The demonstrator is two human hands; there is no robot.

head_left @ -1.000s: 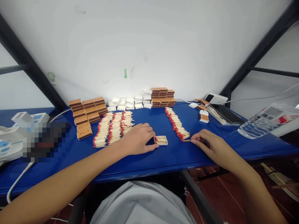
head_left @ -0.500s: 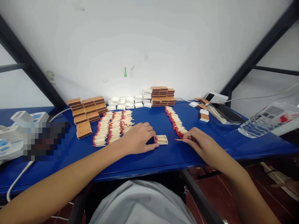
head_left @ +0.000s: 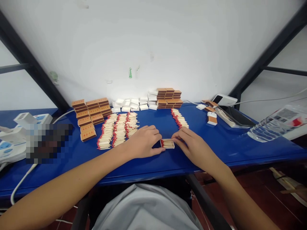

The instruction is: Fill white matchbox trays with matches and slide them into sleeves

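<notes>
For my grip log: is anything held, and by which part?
The left hand holds the matchbox tray by its left end. The right hand is at the tray's right end; whether it pinches anything is unclear.

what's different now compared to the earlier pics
The right hand has moved left, from the near end of the single row of matches to the right end of the tray of matches, pinching a match on the way; whether it has let go is unclear. The left hand stays at the tray's left end, and the stacked matchboxes and bottle are where they were.
</notes>
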